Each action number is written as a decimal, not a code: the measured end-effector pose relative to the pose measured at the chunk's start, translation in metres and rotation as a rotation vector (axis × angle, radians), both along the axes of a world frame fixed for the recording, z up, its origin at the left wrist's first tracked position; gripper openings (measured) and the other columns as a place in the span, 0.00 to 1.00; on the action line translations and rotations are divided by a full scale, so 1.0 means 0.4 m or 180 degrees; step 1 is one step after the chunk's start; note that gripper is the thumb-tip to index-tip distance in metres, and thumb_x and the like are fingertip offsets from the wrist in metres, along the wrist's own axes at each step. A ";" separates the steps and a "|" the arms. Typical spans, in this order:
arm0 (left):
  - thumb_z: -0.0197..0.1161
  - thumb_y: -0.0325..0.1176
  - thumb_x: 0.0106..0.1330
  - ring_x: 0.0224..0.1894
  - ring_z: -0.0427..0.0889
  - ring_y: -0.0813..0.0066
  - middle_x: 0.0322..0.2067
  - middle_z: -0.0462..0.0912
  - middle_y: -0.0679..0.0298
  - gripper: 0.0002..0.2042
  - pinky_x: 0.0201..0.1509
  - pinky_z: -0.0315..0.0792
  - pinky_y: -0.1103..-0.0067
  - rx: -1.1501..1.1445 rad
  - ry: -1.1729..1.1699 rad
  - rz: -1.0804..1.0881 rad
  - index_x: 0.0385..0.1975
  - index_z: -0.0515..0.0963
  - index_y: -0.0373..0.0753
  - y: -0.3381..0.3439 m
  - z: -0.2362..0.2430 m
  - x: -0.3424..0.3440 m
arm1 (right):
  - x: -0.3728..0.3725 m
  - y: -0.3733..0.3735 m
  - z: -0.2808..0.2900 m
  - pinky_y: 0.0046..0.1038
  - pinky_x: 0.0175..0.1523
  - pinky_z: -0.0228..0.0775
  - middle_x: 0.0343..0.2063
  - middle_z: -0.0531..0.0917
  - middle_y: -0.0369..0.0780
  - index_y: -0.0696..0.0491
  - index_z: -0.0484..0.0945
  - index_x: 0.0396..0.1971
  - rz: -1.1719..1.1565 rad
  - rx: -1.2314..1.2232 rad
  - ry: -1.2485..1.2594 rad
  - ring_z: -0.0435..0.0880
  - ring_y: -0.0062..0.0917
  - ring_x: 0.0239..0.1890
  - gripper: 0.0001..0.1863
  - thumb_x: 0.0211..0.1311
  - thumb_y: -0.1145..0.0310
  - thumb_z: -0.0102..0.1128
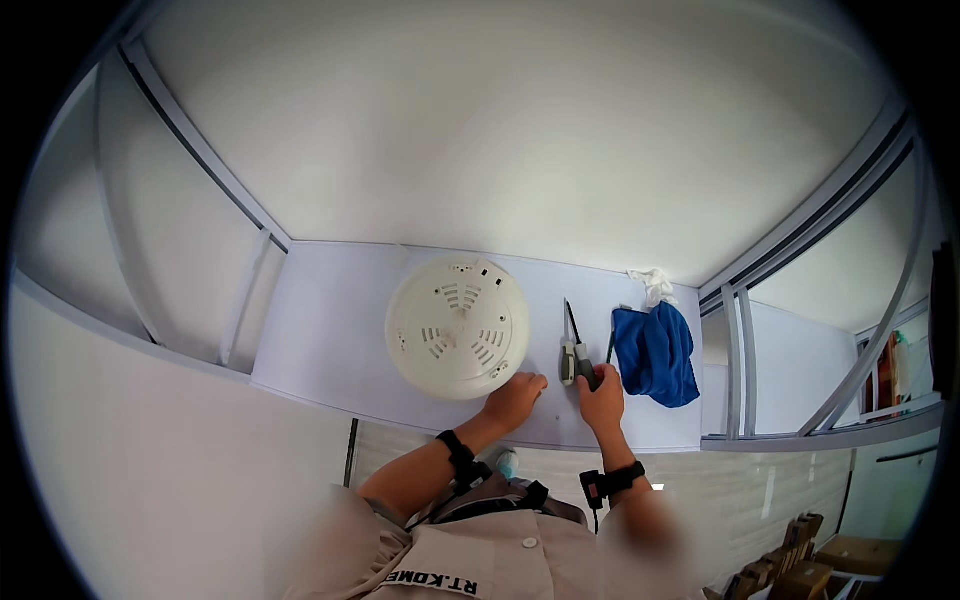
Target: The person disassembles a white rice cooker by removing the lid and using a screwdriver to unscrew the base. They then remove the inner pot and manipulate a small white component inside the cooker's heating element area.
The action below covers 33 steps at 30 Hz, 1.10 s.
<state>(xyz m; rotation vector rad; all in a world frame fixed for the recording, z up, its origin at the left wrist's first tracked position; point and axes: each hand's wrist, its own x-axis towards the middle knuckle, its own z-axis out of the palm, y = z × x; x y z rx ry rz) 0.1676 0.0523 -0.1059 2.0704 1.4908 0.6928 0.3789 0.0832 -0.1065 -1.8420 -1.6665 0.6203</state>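
Observation:
A round off-white plastic housing (459, 325) with groups of vent slots and small holes lies on the pale table. My left hand (514, 400) is beside its lower right edge, fingers curled closed; whatever they may hold is hidden. To the right, my right hand (603, 400) grips the grey handle of a screwdriver (584, 362), whose dark shaft points away from me. Just left of that handle lies a second tool with a grey-green handle (568, 364), its kind unclear.
A bunched blue cloth (655, 355) rests right of my right hand, with crumpled white tissue (654, 286) behind it. Pale frame posts (735, 365) stand at the table's right end, and a wall (500, 130) rises behind. Cardboard boxes (800, 575) sit on the floor at lower right.

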 end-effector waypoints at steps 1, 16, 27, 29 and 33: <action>0.63 0.27 0.67 0.41 0.83 0.52 0.37 0.83 0.57 0.06 0.44 0.80 0.62 0.0031 -0.0053 0.0016 0.42 0.78 0.40 0.000 0.000 0.003 | 0.001 0.000 -0.001 0.37 0.51 0.76 0.42 0.84 0.45 0.56 0.77 0.47 0.0005 -0.0006 0.0016 0.84 0.39 0.45 0.20 0.58 0.64 0.73; 0.63 0.21 0.64 0.47 0.84 0.54 0.51 0.82 0.58 0.10 0.50 0.80 0.67 0.0003 -0.0625 -0.0282 0.45 0.79 0.37 -0.074 0.090 -0.067 | 0.023 0.008 0.025 0.41 0.53 0.73 0.45 0.80 0.46 0.56 0.76 0.50 0.0022 0.0684 -0.0119 0.80 0.43 0.50 0.23 0.56 0.66 0.72; 0.64 0.31 0.66 0.40 0.85 0.50 0.39 0.86 0.53 0.10 0.47 0.80 0.62 -0.0603 -0.0574 0.0422 0.45 0.79 0.35 -0.211 0.081 -0.258 | -0.013 -0.020 0.148 0.33 0.37 0.77 0.32 0.86 0.37 0.51 0.83 0.37 0.0930 0.0281 0.0201 0.86 0.33 0.32 0.08 0.58 0.71 0.70; 0.66 0.33 0.66 0.37 0.84 0.52 0.36 0.85 0.53 0.09 0.43 0.78 0.62 -0.0380 -0.0199 0.0503 0.41 0.79 0.34 -0.201 0.071 -0.250 | -0.057 -0.039 0.169 0.35 0.37 0.78 0.32 0.87 0.36 0.50 0.85 0.38 0.1328 0.0121 -0.0070 0.87 0.34 0.33 0.08 0.57 0.70 0.70; 0.67 0.37 0.66 0.45 0.84 0.48 0.45 0.85 0.49 0.17 0.51 0.77 0.59 -0.0974 0.0498 0.0433 0.49 0.79 0.33 -0.125 0.103 -0.180 | -0.120 -0.044 0.121 0.37 0.39 0.79 0.34 0.86 0.38 0.49 0.85 0.38 0.1562 0.0134 -0.0619 0.88 0.37 0.36 0.10 0.56 0.66 0.70</action>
